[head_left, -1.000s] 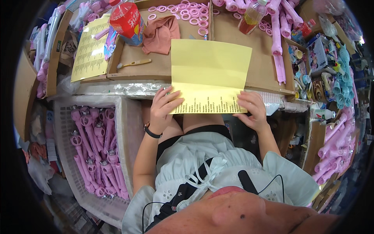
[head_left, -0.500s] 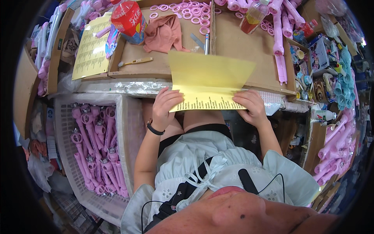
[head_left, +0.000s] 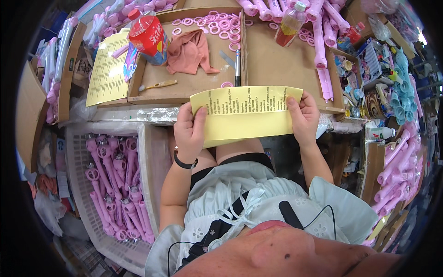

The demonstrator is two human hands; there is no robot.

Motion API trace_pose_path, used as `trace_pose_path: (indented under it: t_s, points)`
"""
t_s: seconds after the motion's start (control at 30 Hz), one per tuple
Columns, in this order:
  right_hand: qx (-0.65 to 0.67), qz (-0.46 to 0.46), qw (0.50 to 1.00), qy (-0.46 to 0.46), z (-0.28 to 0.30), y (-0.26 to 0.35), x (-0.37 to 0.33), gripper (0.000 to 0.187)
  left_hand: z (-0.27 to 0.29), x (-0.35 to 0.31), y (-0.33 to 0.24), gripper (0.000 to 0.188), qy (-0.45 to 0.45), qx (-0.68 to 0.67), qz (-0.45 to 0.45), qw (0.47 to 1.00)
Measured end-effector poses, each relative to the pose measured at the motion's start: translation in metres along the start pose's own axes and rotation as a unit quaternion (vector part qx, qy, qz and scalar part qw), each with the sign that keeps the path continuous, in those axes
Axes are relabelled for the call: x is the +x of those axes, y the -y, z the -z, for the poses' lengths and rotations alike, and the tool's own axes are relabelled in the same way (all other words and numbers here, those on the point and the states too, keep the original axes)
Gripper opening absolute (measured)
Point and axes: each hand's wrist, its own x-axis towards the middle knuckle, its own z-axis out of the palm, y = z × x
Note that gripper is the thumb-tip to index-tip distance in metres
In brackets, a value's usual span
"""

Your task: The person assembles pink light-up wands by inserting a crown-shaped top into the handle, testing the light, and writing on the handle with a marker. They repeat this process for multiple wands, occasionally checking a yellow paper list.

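A yellow printed label sheet (head_left: pixel 249 125) is stretched between my two hands above my lap. My left hand (head_left: pixel 189 128) pinches its left end, thumb on the face toward me. At the right end my right hand (head_left: pixel 304 119) grips it the same way, thumb on top and fingers behind. Small dark print runs along the sheet's far part; the near part is plain. Just beyond the sheet, a pink ring (head_left: pixel 227 85) and a dark marker pen (head_left: pixel 237 68) lie in the cardboard tray (head_left: pixel 184 92).
Pink rings (head_left: pixel 217 23), a salmon cloth (head_left: pixel 189 53), a brush (head_left: pixel 159 85) and a red-capped bottle (head_left: pixel 147 39) are in the tray. More yellow sheets (head_left: pixel 105 74) lie left. A white basket (head_left: pixel 83 217) holds pink wands (head_left: pixel 121 184). Pink parts (head_left: pixel 320 51) stand right, near another bottle (head_left: pixel 290 25).
The sheet has turned over from a folded, raised position; its printed part now faces up on the far side. Both hands have rotated, thumbs now on top. The view has shifted slightly.
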Motion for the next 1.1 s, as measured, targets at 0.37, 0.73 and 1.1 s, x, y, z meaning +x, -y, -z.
trace_pose_path:
  t_s: [0.37,0.73,1.1]
  points:
    - [-0.235,0.415,0.873,-0.098,0.023,0.069,0.068,0.022,-0.046,0.102,-0.044,0.017,-0.06,0.068,-0.443,0.892]
    - [-0.518,0.341,0.78,0.086,0.107,0.031,0.051,0.023,-0.054,0.1,0.027,0.023,0.209,0.314,-0.399,0.836]
    - [-0.229,0.014,0.973,-0.039,0.129,-0.026,0.082,0.036,-0.099,0.102,0.045,0.037,0.194,0.254,-0.056,0.946]
